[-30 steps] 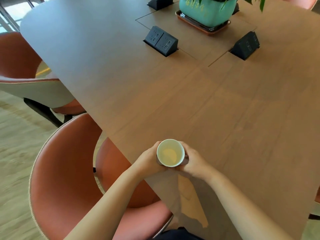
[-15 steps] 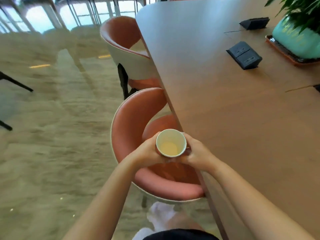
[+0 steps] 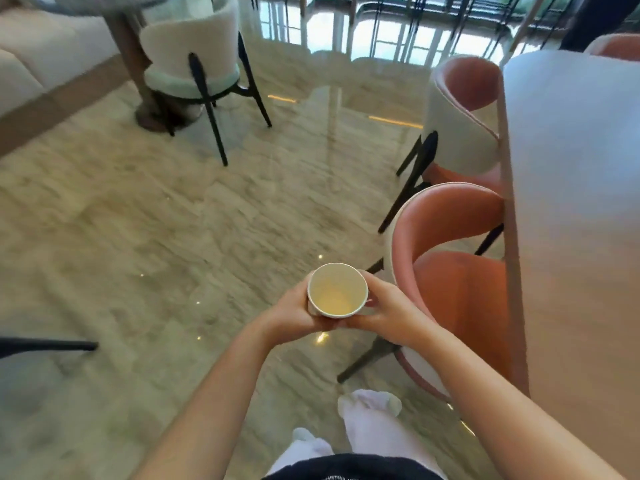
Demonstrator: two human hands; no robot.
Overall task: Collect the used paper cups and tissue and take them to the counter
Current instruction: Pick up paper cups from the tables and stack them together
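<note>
Cradling the paper cup from both sides, the left hand and right hand curl around its wall. It sits upright, mouth up, long axis vertical, held above the marble floor, just left of the near pink chair.

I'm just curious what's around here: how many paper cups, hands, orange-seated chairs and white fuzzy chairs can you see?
Paper cups: 1
Hands: 2, the left hand and the right hand, both holding the cup
Orange-seated chairs: 3, the farthest partly cut off
White fuzzy chairs: 1
Total: 7
</note>
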